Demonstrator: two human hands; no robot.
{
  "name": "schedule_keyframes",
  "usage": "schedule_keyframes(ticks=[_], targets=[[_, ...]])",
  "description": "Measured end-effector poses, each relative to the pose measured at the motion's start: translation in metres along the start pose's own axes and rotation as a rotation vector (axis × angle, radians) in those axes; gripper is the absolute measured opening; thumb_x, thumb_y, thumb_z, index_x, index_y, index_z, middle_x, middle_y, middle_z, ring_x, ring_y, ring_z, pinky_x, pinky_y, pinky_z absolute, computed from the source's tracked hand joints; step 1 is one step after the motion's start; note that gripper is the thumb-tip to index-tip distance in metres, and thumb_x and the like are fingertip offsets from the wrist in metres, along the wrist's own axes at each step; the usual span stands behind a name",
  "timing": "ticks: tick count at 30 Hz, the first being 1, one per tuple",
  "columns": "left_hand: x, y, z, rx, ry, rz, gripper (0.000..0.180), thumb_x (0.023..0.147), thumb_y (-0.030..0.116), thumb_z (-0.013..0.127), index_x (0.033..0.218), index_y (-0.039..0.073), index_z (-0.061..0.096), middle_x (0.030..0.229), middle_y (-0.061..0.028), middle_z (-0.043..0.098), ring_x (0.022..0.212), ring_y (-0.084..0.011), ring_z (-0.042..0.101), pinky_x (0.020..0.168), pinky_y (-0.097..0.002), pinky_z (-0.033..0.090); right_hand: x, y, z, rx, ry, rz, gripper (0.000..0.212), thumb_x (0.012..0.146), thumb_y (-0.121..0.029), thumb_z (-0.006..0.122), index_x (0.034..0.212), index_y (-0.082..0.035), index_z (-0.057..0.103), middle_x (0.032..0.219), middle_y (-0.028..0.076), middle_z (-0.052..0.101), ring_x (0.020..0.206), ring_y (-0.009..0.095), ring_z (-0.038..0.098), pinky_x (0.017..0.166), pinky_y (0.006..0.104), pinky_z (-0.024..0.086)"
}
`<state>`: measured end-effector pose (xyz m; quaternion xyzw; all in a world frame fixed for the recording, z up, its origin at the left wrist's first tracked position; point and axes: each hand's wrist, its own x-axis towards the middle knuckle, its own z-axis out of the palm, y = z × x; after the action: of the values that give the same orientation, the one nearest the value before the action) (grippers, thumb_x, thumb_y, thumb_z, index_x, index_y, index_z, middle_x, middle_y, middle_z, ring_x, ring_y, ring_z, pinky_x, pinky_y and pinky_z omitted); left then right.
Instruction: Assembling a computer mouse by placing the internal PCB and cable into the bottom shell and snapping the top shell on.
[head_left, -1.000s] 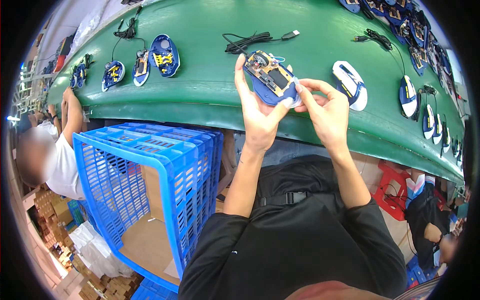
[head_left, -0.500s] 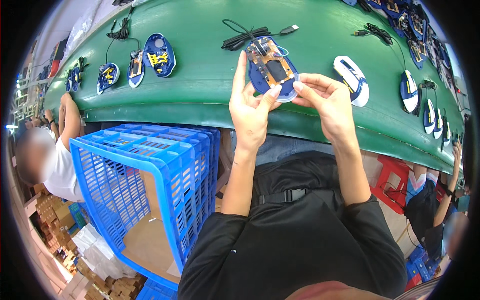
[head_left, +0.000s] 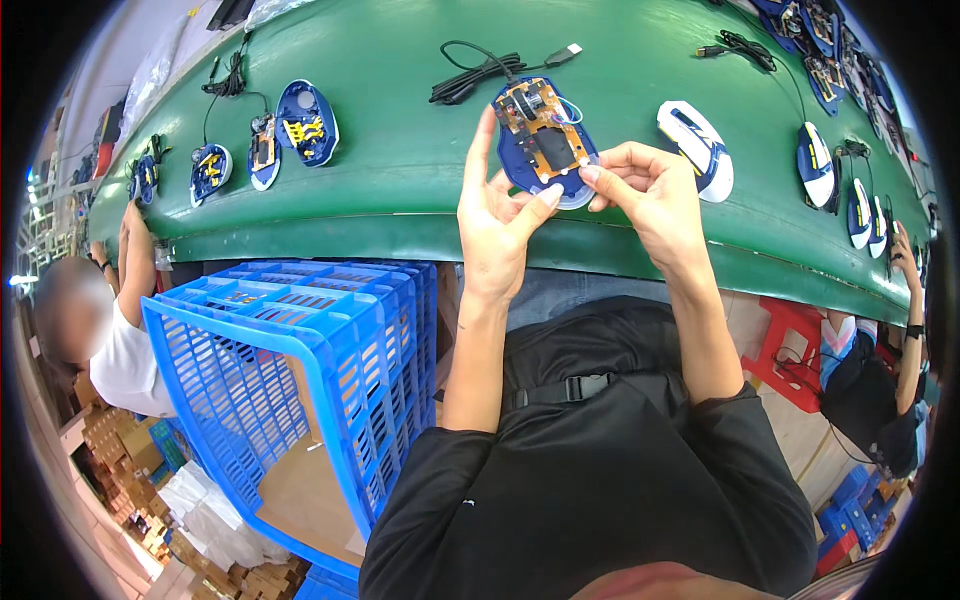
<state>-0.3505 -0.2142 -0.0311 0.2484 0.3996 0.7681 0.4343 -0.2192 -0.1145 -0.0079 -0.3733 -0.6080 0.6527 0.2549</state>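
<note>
An opened computer mouse base (head_left: 518, 165), dark blue with a clear rim, is held up over the near edge of the green work surface. An orange-brown circuit board (head_left: 541, 110) with a dark square patch lies in it. My left hand (head_left: 497, 235) is closed round its left and lower side, thumb on the near rim. My right hand (head_left: 650, 195) is closed at the lower right edge, its thumb tip by the board's corner; the fingertips beneath are partly hidden. From the far end runs a black cable (head_left: 480, 75), bundled, with a USB plug (head_left: 565, 54).
A white-and-blue mouse top shell (head_left: 697, 150) lies to the right. More mouse parts sit at left, including an open shell (head_left: 306, 125). Other mice (head_left: 816, 165) line the right side. A blue crate (head_left: 330, 350) stands at my left. Co-workers sit at both sides.
My right thumb has shifted from the base's near rim up towards the board's corner. My left hand keeps its hold. Loose parts on the green surface appear slightly further left.
</note>
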Motion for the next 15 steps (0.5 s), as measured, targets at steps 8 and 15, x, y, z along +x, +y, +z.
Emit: schedule_keyframes(ticks=[8,15], targets=[[0.001,0.002,-0.002,0.002,0.05,-0.082,0.074,0.085,-0.008,0.064,0.148,-0.005,0.024,0.112,-0.0205,0.066,0.097,-0.0225,0.069,0.084,-0.0337,0.058,-0.006,0.001,0.008,0.056,0.077,0.01,0.018,0.086,-0.011,0.074,0.095,0.004,0.071,0.081,0.009,0.071,0.065,0.01,0.064,0.061,0.0229,0.052],[-0.007,-0.01,0.017,0.058,0.21,-0.064,0.028,0.092,-0.002,0.061,0.118,-0.008,0.054,0.105,-0.0163,0.069,0.091,-0.0182,0.069,0.082,-0.0309,0.058,-0.001,0.004,0.005,0.077,0.101,0.009,0.022,0.085,-0.009,0.074,0.102,0.005,0.071,0.082,0.009,0.071,0.072,0.01,0.065,0.065,0.0233,0.053]])
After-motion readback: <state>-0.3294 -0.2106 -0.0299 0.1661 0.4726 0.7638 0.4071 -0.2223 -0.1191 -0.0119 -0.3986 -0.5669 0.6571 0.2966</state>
